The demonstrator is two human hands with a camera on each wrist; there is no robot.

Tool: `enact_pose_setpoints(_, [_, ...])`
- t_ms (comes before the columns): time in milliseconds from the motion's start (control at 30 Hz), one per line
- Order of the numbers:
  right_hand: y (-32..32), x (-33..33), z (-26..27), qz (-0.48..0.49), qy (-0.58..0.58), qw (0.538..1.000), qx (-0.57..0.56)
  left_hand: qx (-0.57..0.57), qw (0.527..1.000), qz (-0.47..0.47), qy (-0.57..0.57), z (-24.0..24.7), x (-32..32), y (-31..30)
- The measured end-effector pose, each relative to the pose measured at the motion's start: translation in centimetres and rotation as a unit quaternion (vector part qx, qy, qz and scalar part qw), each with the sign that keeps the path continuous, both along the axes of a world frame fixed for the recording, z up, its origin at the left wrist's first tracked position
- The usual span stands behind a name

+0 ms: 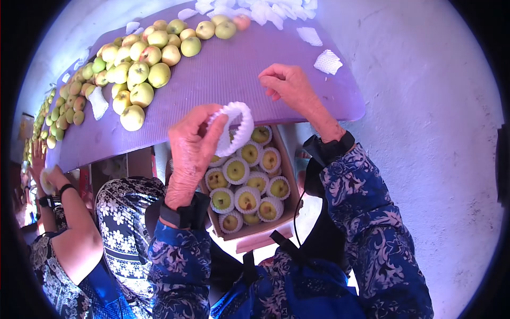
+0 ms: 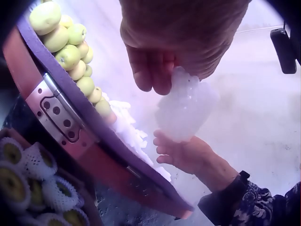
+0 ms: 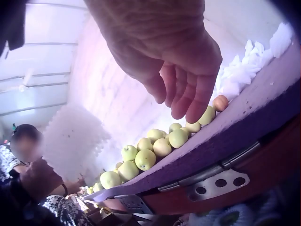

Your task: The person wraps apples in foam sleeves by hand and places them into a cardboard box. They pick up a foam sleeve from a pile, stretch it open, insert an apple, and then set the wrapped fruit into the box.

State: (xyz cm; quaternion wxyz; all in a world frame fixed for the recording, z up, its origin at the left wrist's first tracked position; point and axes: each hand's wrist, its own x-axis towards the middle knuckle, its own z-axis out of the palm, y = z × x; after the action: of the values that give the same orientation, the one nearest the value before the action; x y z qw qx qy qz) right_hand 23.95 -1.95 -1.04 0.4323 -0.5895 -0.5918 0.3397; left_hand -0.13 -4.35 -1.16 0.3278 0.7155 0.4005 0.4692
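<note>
My left hand pinches a white foam net sleeve, its round mouth spread, above a box of apples. In the left wrist view the same sleeve hangs from the fingers of the left hand. My right hand is over the purple table mat with nothing in it, its fingers loosely bent; the right wrist view shows the right hand likewise holding nothing. Below, the cardboard box holds several apples in foam sleeves, such as one apple.
A long pile of bare apples covers the mat's left and back. White foam sleeves lie heaped at the back edge, with a loose sleeve at the right. Another person's arm is at the far left, beside the table.
</note>
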Motion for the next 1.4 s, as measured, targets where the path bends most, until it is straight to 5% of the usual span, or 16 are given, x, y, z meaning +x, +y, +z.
enact_pose_setpoints(333, [0.2, 0.6, 0.4, -0.006, -0.042, 0.999, 0.015, -0.034, 0.992, -0.110, 0.058, -0.7, -0.3, -0.1])
enact_pose_setpoints(433, [-0.1, 0.4, 0.8, 0.001, -0.044, 0.999, 0.010, 0.000, 0.959, -0.185, 0.213, -0.9, 0.0, -0.2])
enact_pose_setpoints(600, [0.1, -0.3, -0.5, 0.018, -0.088, 0.995, 0.036, 0.001, 0.953, -0.177, 0.247, -1.6, 0.1, -0.4])
enact_pose_setpoints(867, [0.2, -1.1, -1.1, 0.047, -0.133, 0.988, 0.062, -0.037, 0.970, -0.178, 0.163, -0.3, 0.5, -0.8])
enact_pose_setpoints(1067, [0.3, -1.1, -1.9, 0.065, -0.137, 0.986, 0.065, -0.051, 0.997, -0.052, 0.000, 0.1, 0.7, -0.6])
enact_pose_setpoints(1400, [0.2, -1.0, -0.9, 0.103, -0.123, 0.987, 0.003, 0.020, 0.986, 0.159, 0.046, 0.8, -1.1, 1.1])
